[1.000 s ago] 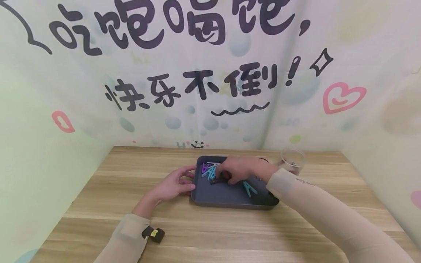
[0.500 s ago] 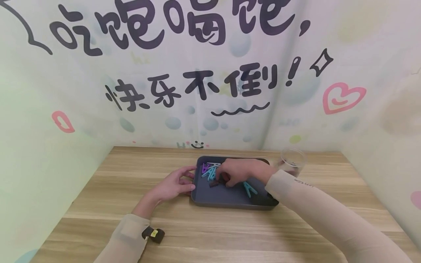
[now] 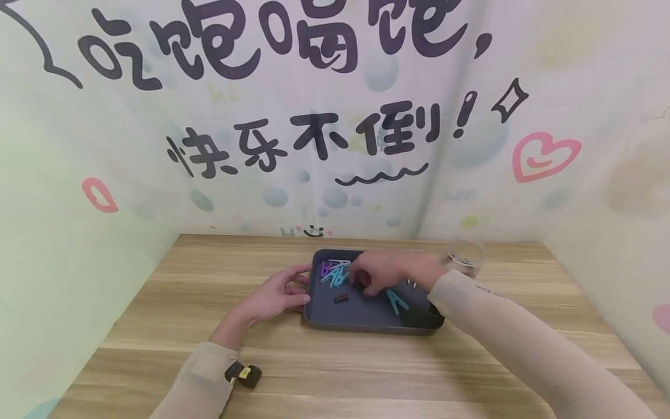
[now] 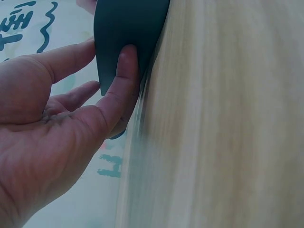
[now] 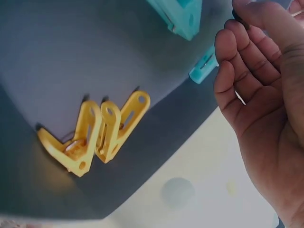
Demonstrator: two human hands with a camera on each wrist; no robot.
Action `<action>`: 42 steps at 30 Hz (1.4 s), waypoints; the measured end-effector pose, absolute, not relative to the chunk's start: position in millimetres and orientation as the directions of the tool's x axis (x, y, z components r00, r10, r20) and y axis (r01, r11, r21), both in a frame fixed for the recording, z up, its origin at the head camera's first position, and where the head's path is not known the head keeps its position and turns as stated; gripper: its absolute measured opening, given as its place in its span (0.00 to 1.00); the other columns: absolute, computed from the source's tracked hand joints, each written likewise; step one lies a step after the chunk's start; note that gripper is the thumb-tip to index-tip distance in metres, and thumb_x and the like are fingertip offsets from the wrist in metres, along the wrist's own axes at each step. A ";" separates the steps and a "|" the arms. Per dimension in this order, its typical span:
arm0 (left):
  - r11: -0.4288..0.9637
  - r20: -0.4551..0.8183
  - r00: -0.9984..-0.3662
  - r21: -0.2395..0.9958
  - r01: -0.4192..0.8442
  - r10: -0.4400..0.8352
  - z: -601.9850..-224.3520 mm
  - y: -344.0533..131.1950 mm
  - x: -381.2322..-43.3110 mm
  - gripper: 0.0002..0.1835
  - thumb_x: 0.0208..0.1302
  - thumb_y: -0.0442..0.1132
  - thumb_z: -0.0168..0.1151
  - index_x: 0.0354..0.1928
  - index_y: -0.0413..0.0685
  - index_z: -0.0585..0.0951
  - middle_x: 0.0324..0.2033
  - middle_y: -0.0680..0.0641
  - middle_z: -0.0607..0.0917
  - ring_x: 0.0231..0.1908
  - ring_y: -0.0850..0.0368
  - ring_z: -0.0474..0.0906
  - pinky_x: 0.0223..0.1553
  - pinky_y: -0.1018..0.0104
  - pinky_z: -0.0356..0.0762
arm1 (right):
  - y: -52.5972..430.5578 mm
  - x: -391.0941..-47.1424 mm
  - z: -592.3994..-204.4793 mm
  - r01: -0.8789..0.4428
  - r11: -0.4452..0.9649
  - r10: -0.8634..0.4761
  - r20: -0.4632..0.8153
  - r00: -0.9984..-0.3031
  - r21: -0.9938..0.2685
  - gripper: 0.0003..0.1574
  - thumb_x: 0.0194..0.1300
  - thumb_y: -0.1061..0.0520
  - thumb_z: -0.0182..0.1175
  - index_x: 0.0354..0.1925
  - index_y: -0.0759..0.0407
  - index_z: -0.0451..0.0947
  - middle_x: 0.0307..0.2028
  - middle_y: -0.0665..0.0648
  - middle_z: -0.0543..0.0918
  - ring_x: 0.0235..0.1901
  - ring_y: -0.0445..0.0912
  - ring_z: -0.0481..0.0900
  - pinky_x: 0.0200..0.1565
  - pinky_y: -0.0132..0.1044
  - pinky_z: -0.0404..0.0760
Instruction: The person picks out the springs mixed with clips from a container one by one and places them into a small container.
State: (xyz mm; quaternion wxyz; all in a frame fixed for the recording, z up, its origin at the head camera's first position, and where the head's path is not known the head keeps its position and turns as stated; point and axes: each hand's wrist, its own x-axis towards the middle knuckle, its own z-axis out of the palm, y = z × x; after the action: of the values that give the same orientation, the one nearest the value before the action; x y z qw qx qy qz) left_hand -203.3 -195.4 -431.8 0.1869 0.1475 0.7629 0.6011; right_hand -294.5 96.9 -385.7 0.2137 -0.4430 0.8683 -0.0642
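My left hand (image 3: 280,295) rests its fingertips and thumb against the outer left wall of a dark grey tray (image 3: 345,319); in the left wrist view a finger (image 4: 127,61) presses on that wall. My right hand (image 3: 379,270) reaches down into the tray with bent fingers. In the right wrist view its thumb and fingertips pinch a small dark piece (image 5: 241,20), mostly hidden. A small dark ribbed piece (image 3: 341,298) lies on the tray floor, left of this hand. Blue clips (image 3: 335,277), a purple clip (image 3: 325,267) and a white clip (image 3: 340,263) lie near the back left corner.
A teal clip (image 3: 396,302) lies right of centre in the tray. Yellow clips (image 5: 85,137) stand near the tray's edge in the right wrist view. Beyond the right forearm is a clear plastic cup (image 3: 466,256). A printed cloth wall (image 3: 251,198) closes the back of the table (image 3: 335,372).
The ribbed piece has shifted nearer on the tray floor and now lies apart from my right fingers. My right hand has moved slightly right; the left hand keeps its place.
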 end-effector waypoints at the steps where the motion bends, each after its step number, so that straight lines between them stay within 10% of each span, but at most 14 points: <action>1: 0.235 -0.107 -0.887 0.972 0.001 0.449 -431.8 -195.4 -203.2 0.39 0.74 0.25 0.62 0.81 0.33 0.57 0.65 0.28 0.71 0.59 0.38 0.81 0.54 0.54 0.88 | 98.0 -294.5 -384.7 -0.738 0.601 -0.796 -0.311 -0.519 -0.308 0.21 0.63 0.58 0.76 0.55 0.49 0.85 0.36 0.43 0.82 0.37 0.41 0.79 0.41 0.35 0.82; 42: 0.239 -0.108 -0.885 0.971 0.004 0.453 -431.6 -194.9 -202.0 0.39 0.75 0.27 0.62 0.82 0.34 0.57 0.65 0.29 0.71 0.59 0.37 0.81 0.54 0.54 0.88 | 190.1 -285.6 -340.7 -0.689 0.560 -0.801 -0.088 -0.592 -0.461 0.18 0.65 0.61 0.73 0.53 0.54 0.84 0.33 0.44 0.82 0.33 0.41 0.79 0.39 0.37 0.85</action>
State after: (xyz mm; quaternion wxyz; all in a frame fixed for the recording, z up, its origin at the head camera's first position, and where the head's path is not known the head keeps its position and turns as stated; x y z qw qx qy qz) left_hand -202.0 -194.9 -431.6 0.1878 0.1494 0.7643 0.5985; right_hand -285.6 190.1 -340.7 0.1454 -0.4276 0.8710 -0.1930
